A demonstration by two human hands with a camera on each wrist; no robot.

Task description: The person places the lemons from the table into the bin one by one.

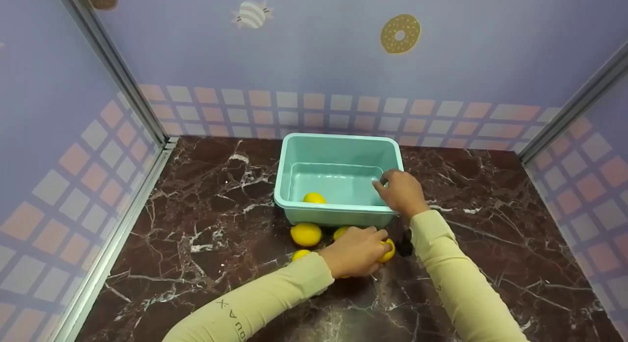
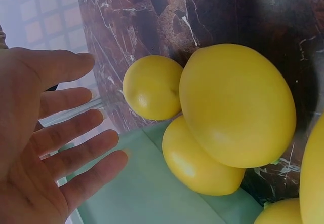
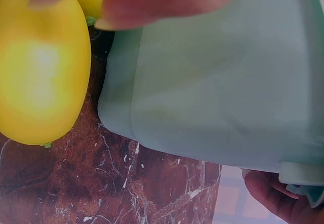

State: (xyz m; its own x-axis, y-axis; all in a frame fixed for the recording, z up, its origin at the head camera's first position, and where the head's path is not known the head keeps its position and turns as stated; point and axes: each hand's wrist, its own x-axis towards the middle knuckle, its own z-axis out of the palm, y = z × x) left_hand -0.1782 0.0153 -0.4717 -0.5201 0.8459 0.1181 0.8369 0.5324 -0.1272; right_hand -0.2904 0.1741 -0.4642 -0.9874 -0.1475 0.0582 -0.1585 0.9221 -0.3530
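Note:
My left hand (image 1: 355,251) reaches in from the left with its fingers curled over a lemon (image 1: 388,252) in front of the basin. Blurred fingers (image 3: 172,1) cross the top of the right wrist view, over a large lemon (image 3: 43,77). At the right front corner of the pale green basin (image 1: 338,208), my right hand (image 1: 403,191) reaches over the rim. In the left wrist view the right hand (image 2: 55,127) shows straight, spread fingers and a bare palm. Inside the basin, one lemon (image 1: 314,198) lies near the front wall.
More lemons lie before the basin, including one to the left (image 1: 306,234) and another partly behind the left forearm (image 1: 300,254). A small black object (image 1: 405,244) shows beside the right sleeve. Patterned walls (image 1: 319,62) enclose the dark marble-look tabletop (image 1: 206,234).

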